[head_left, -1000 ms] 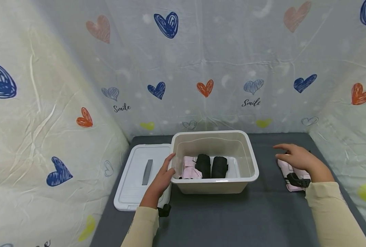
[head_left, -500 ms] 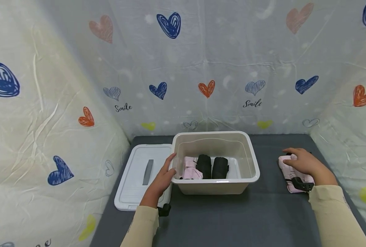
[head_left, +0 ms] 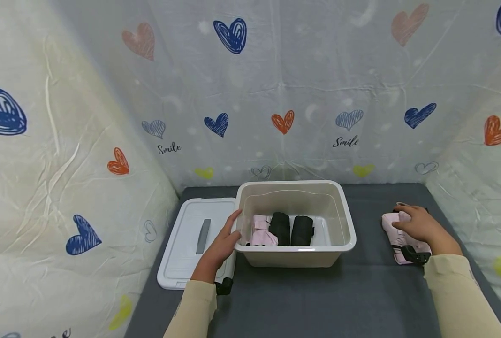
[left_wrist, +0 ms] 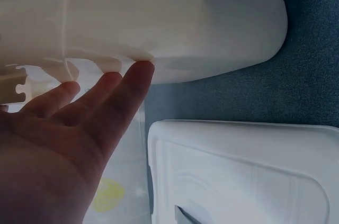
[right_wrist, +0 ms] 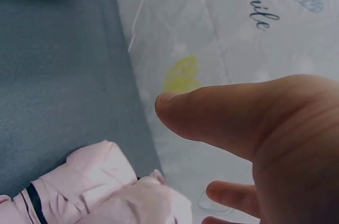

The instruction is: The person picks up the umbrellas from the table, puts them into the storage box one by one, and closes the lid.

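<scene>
My left hand [head_left: 218, 249] touches the left side of a beige plastic bin [head_left: 292, 258], thumb near the front rim. In the left wrist view its straight fingertips [left_wrist: 140, 70] rest against the bin's outer wall. Inside the bin lie a pink cloth bundle [head_left: 263, 234] and two black rolled cloth bundles [head_left: 279, 229]. My right hand [head_left: 425, 227] is over another pink cloth bundle [head_left: 390, 230] on the right, its fingers loosely bent. The right wrist view shows the thumb straight, apart from this pink bundle [right_wrist: 100, 181], which has a dark cord around it.
A white lid [head_left: 176, 253] with a grey handle lies left of the bin, its edge close to the bin wall. Both stand on a dark grey table surface [head_left: 318, 300]. A heart-printed curtain [head_left: 250, 84] encloses the back and sides.
My right hand has come down and slightly right, closer over the far end of the pink bundle. My left hand keeps its place against the bin.
</scene>
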The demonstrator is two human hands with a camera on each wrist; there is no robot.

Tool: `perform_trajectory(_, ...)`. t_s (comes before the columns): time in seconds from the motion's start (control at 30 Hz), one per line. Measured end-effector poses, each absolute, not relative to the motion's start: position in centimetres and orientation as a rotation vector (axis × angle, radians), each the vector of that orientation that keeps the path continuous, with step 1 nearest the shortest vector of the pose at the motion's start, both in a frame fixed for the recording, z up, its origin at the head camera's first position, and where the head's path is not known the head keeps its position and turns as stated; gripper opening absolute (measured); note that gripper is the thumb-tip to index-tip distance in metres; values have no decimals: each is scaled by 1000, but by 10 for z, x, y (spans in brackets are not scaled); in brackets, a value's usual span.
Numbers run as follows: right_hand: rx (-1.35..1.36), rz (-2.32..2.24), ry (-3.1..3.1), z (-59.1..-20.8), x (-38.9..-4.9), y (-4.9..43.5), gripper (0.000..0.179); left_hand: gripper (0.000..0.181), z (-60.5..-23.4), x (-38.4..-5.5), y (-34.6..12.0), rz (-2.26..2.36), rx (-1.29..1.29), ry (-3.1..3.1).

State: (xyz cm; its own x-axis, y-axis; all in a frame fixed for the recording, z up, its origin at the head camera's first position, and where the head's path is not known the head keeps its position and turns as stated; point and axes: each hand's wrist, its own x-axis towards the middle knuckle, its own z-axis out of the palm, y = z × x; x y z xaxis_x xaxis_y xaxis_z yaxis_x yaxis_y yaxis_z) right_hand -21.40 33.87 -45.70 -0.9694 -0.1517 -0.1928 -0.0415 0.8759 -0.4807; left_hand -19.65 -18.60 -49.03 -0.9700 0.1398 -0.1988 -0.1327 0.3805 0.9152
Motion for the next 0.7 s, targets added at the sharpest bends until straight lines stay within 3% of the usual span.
perform_trajectory(0.7,-31,-641,2818,-485,-213,354,62,66,-496,-196,-185,1641,-32,2424)
